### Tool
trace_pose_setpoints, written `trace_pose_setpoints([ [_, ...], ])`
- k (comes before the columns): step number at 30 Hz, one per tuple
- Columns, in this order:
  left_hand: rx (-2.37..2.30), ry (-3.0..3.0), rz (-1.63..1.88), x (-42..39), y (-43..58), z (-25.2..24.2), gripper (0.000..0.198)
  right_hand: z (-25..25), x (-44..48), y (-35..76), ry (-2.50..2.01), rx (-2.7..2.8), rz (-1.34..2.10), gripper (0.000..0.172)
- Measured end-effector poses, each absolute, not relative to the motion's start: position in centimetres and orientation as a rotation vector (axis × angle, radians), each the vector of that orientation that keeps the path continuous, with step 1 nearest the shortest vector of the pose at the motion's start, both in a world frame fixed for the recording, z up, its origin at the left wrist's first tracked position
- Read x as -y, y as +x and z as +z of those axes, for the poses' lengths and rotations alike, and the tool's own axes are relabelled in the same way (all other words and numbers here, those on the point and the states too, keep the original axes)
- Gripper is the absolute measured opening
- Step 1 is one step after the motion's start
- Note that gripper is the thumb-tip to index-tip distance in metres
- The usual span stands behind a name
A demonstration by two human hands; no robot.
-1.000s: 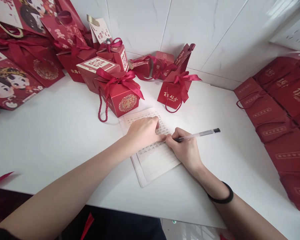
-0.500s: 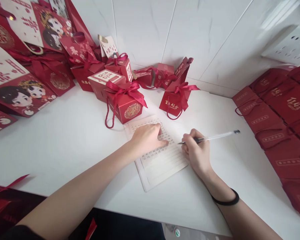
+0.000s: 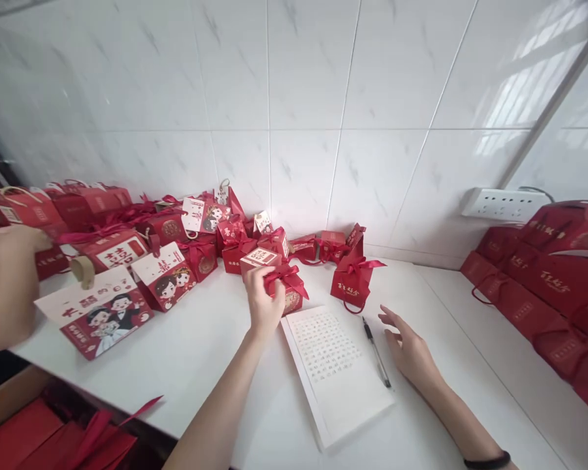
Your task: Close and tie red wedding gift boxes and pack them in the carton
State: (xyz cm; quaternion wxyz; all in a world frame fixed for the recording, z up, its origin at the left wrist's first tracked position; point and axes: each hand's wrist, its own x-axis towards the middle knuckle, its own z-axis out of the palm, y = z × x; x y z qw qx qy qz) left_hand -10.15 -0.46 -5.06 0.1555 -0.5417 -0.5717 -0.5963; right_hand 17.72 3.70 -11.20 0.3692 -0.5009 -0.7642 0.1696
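My left hand (image 3: 264, 303) is at the red box with a ribbon bow (image 3: 290, 287), its fingers curled at the left side of the bow; whether they grip it is unclear. My right hand (image 3: 411, 346) hovers with fingers apart and nothing in it, just right of the pen. A clear pen with a black grip (image 3: 378, 356) lies on the white table (image 3: 436, 300). Beside it rests an open notebook (image 3: 338, 372) with handwritten lines on its upper part. Behind the pen stands a small red bag-shaped box (image 3: 351, 282).
Printed red boxes (image 3: 108, 313) crowd the table's left and back. More boxes (image 3: 558, 281) are stacked at right below a power strip (image 3: 504, 204). Another person's hand (image 3: 17, 261) is at far left. An open carton (image 3: 24, 424) holds red items, lower left.
The pen has left my right hand and lies beside the notebook. My left hand has moved off the page to the bow box. The view has tilted up, showing more wall and another person's arm.
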Motion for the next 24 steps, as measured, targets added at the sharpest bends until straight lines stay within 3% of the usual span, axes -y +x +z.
trace_pose_setpoints([
  [5, 1.931, -1.195, -1.837, 0.8, -13.1, -6.3, 0.034, -11.5, -4.1, 17.6, -1.380, 1.825, 0.564, 0.040],
  [14, 2.283, -1.580, -1.864, 0.4, -13.6, -8.6, 0.069, -11.0, -3.8, 17.4, -1.346, 1.872, 0.604, 0.032],
  [24, 1.592, -1.973, -2.029, 1.0, -10.1, -7.0, 0.091, -8.8, -1.8, 16.0, -1.173, 1.858, 0.666, 0.043],
])
